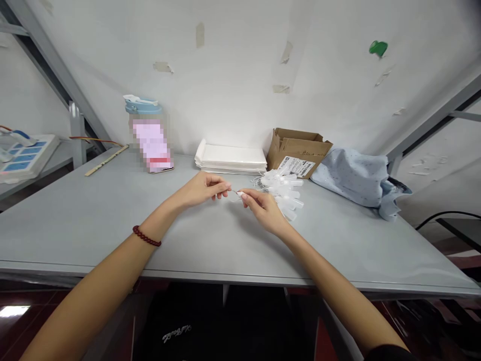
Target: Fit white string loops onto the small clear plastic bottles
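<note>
Both hands meet above the middle of the grey table (93, 220). My left hand (205, 189) has its fingers curled in a pinch, fingertips pointing right. My right hand (263, 208) pinches a tiny white piece (239, 193) with a thin thread or wire at its tip, held between the two hands. Whether the left fingers grip the same thread is too fine to make out. Just behind my right hand lies a heap of small translucent white plastic pieces (283, 190) with thin strings. A dark red bead bracelet (146, 236) sits on my left wrist.
A stack of white flat bags (231, 158) and an open cardboard box (296, 148) stand by the back wall. A light blue cloth (355, 178) lies at right, a blue-lidded bottle (145, 128) and a wooden stick (106, 160) at left. A side bench holds a blue-white tray (24, 155).
</note>
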Tool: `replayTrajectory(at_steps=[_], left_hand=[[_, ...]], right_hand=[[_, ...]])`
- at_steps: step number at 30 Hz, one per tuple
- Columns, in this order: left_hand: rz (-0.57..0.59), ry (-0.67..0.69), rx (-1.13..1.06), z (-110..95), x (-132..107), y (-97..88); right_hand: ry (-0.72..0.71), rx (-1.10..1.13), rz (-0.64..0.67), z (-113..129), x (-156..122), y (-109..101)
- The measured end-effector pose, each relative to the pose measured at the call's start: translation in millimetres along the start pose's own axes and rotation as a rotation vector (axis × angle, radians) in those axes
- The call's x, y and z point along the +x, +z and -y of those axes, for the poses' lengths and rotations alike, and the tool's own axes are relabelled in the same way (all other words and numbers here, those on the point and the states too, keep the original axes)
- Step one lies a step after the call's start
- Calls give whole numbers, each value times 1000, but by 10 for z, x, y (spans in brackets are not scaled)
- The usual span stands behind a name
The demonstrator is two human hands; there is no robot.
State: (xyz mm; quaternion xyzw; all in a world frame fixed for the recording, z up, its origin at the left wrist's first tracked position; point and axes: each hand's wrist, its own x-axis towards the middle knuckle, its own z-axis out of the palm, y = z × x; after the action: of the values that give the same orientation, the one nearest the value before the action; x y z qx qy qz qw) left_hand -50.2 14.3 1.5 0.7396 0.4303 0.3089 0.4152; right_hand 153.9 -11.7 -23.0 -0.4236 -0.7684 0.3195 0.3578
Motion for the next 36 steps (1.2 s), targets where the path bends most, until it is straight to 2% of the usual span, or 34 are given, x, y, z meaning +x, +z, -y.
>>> replayTrajectory(at_steps=[6,10,13,18,22,27,30,33,36], left_hand=[[64,18,13,-10,-12,107],[122,8,106,-33,-25,121],[136,-12,183,-36,-31,37],[128,-133,235,38,-63,-301],[102,-241,296,128,-91,-486],[196,-383,399,245,-86,-535],[201,-450,470,309,-75,-573],[150,-406,488,318,-67,-578],[122,-342,492,283,-51,-493]], right_hand=[[10,7,43,-8,-9,0],[65,-18,93,28,-18,-17],[97,-81,117,14,-7,-41],[187,-325,-21,-96,33,-136],[254,-565,4,-169,48,-178],[258,-802,81,-186,44,-150],[216,-858,153,-186,35,-144],[167,-868,195,-191,24,-143],[147,-841,178,-188,19,-143]])
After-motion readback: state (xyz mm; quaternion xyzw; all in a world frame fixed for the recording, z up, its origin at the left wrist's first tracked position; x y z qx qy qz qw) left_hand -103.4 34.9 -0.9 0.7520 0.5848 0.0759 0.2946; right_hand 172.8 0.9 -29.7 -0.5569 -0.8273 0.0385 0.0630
